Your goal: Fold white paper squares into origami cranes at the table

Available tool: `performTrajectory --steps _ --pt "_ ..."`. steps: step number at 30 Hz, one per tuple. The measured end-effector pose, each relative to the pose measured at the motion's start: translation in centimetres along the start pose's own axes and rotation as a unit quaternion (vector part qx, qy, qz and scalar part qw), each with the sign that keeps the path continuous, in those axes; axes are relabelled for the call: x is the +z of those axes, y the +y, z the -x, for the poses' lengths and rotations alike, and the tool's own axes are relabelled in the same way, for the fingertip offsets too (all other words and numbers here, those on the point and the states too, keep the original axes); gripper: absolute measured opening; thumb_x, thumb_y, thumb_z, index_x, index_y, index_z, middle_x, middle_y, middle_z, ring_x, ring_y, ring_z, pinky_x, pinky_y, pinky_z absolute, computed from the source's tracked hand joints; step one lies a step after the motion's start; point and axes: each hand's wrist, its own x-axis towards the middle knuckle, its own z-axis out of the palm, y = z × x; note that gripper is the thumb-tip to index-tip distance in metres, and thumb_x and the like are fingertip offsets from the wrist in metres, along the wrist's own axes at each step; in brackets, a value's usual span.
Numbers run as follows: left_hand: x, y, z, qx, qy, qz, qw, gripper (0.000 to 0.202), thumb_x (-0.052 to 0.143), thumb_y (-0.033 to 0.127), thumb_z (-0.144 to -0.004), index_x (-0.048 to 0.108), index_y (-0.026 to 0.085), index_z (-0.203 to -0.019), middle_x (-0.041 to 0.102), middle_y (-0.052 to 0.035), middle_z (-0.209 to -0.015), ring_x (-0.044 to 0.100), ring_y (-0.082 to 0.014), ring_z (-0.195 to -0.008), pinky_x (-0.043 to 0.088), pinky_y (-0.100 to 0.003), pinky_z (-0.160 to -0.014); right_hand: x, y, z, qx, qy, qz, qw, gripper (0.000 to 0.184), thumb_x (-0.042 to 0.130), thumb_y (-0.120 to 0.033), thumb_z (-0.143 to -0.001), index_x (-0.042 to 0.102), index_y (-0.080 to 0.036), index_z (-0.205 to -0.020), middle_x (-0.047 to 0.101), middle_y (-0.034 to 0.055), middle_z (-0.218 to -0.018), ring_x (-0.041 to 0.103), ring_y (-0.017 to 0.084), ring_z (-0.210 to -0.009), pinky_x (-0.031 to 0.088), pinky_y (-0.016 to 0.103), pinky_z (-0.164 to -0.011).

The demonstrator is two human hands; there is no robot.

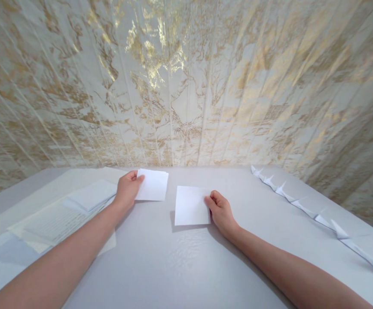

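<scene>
Head view: left hand (129, 189) clamps a paper stack (153, 186); right of that grip, right hand (221, 214) pinches a paper square (191, 206). Likely step: sorting the two apart; the next move needs a light pinch.

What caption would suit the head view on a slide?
Left hand and right hand hold white papers at a table; folded papers line its right side.
</scene>
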Motion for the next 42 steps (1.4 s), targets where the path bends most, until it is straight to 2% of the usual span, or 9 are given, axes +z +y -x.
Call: performTrajectory --steps 6,11,13,15,21,27,32,38,42 --pt "-1.4 -0.7 -1.4 0.069 0.059 -0.151 0.984 0.051 0.065 0.015 -0.054 0.053 0.017 -0.104 0.06 -0.0091 -0.103 0.056 -0.0261 -0.096 0.041 -0.041 -0.087 0.0 -0.3 0.1 0.024 0.001 -0.016 1.0 0.022 0.05 -0.036 -0.071 0.039 -0.021 -0.059 0.032 -0.0077 -0.05 0.03 0.009 -0.047 0.023 0.022 -0.044" --pt "0.6 0.3 3.1 0.547 -0.132 -0.356 0.746 0.044 0.06 0.015 -0.07 0.051 0.019 -0.113 0.04 -0.0142 -0.131 0.034 -0.0296 -0.122 0.03 -0.048 -0.099 0.1 -0.4 -0.1 0.057 0.005 -0.036 0.998 0.022 0.05 -0.038 -0.069 0.04 -0.021 -0.059 0.035 -0.0083 -0.045 0.032 0.009 -0.042 0.023 0.021 -0.041" --pt "1.6 0.6 5.2 0.64 -0.187 -0.34 0.663 0.032 0.054 0.011 -0.075 0.057 0.024 -0.104 0.047 -0.0094 -0.126 0.039 -0.0263 -0.117 0.037 -0.043 -0.093 0.1 -0.4 -0.1 0.064 0.002 -0.038 0.997 0.023 0.05 -0.038 -0.07 0.04 -0.021 -0.059 0.035 -0.0083 -0.045 0.032 0.009 -0.041 0.023 0.021 -0.04" --pt "2.3 0.7 6.7 0.682 -0.194 -0.311 0.634 0.025 0.048 0.008 -0.078 0.06 0.022 -0.094 0.059 -0.0071 -0.109 0.049 -0.0224 -0.102 0.042 -0.038 -0.084 0.0 -0.3 -0.1 0.065 -0.011 -0.028 0.997 0.023 0.05 -0.038 -0.071 0.04 -0.021 -0.059 0.035 -0.0079 -0.045 0.033 0.009 -0.041 0.024 0.021 -0.039" --pt "2.8 -0.3 8.2 0.617 -0.233 -0.331 0.675 0.026 0.037 0.01 -0.085 0.062 0.016 -0.077 0.065 -0.0051 -0.073 0.059 -0.0138 -0.069 0.048 -0.025 -0.065 -0.7 -1.1 1.2 -0.112 0.011 0.09 0.99 0.028 0.049 -0.039 -0.078 0.049 -0.017 -0.095 0.058 0.0076 -0.089 0.055 0.019 -0.082 0.046 0.03 -0.068" --pt "1.3 -0.4 10.1 0.508 -0.298 -0.349 0.729 0.029 0.035 0.012 -0.085 0.063 0.017 -0.086 0.067 -0.0065 -0.079 0.063 -0.0152 -0.074 0.051 -0.025 -0.069 -2.1 -2.9 3.5 -0.289 -0.206 0.258 0.899 0.041 0.063 -0.037 -0.073 0.052 -0.016 -0.106 0.059 0.0136 -0.106 0.052 0.026 -0.099 0.041 0.04 -0.084" --pt "0.2 0.3 13.4 0.446 -0.353 -0.286 0.772 0.03 0.034 0.011 -0.085 0.063 0.018 -0.091 0.068 -0.0072 -0.088 0.063 -0.016 -0.079 0.051 -0.026 -0.072 -3.4 -3.8 5.4 -0.285 -0.275 0.245 0.885 0.022 0.04 -0.008 -0.082 0.06 -0.017 -0.085 0.065 0.0069 -0.079 0.057 0.018 -0.076 0.04 0.033 -0.076" --pt "0.2 1.1 15.1 0.258 -0.368 -0.298 0.842 0.022 0.044 0.021 -0.083 0.06 0.018 -0.068 0.064 -0.0019 -0.069 0.057 -0.016 -0.071 0.044 -0.027 -0.067 -3.8 -4.2 7.1 -0.082 -0.254 0.212 0.94 0.017 0.047 -0.019 -0.082 0.06 -0.018 -0.071 0.06 0.0014 -0.065 0.053 0.013 -0.06 0.038 0.023 -0.056" --pt "0.8 1.7 14.3 0.18 -0.339 -0.384 0.839 0.025 0.045 0.024 -0.08 0.051 0.017 -0.057 0.058 -0.0018 -0.063 0.054 -0.0171 -0.069 0.04 -0.028 -0.064 -3.2 -4.0 6.2 -0.004 -0.241 0.218 0.946 0.016 0.049 -0.024 -0.08 0.057 -0.017 -0.067 0.054 -0.0028 -0.054 0.047 0.011 -0.051 0.032 0.021 -0.05"
